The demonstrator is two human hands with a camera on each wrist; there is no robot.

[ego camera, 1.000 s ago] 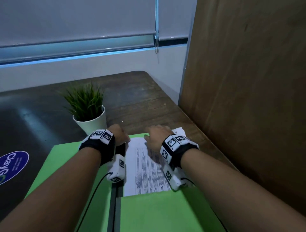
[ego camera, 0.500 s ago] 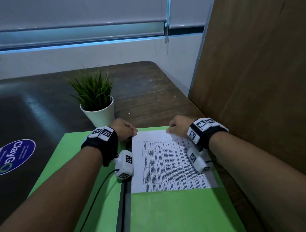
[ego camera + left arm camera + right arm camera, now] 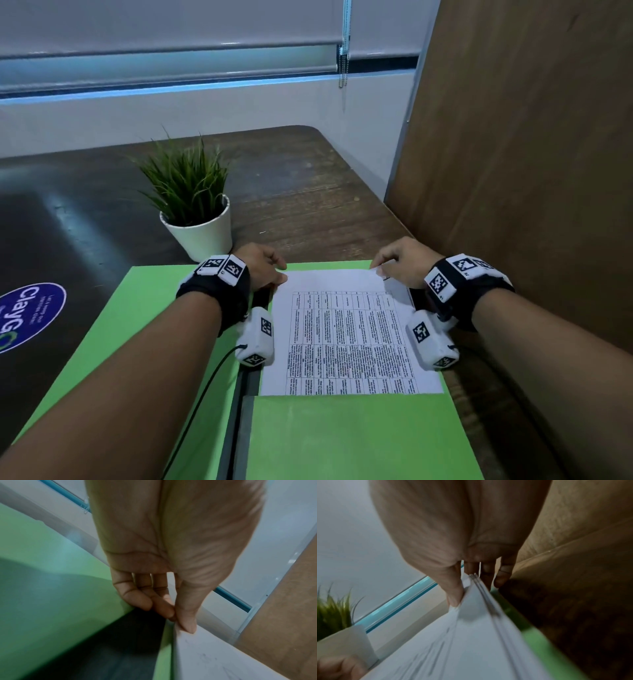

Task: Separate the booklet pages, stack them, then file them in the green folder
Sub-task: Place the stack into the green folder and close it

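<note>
An open green folder [image 3: 113, 342] lies flat on the table. A stack of printed white pages [image 3: 346, 339] lies on its right half, the lower edge tucked behind the folder's green pocket [image 3: 349, 438]. My left hand [image 3: 263, 270] pinches the stack's far left corner; in the left wrist view the thumb [image 3: 187, 618] lies on top of the paper [image 3: 214, 655]. My right hand [image 3: 400, 263] pinches the far right corner, and in the right wrist view the thumb [image 3: 453, 592] presses several sheets [image 3: 471, 635] with fingers beneath.
A potted green plant [image 3: 195, 212] in a white pot stands just beyond the folder's left half. A brown wooden panel [image 3: 531, 171] rises close along the right. A round blue sticker [image 3: 27, 315] marks the dark table at the left.
The pages went from crumpled under my right hand to lying flat and square on the folder's right half. My right hand moved right to the far right corner; my left stays at the left corner.
</note>
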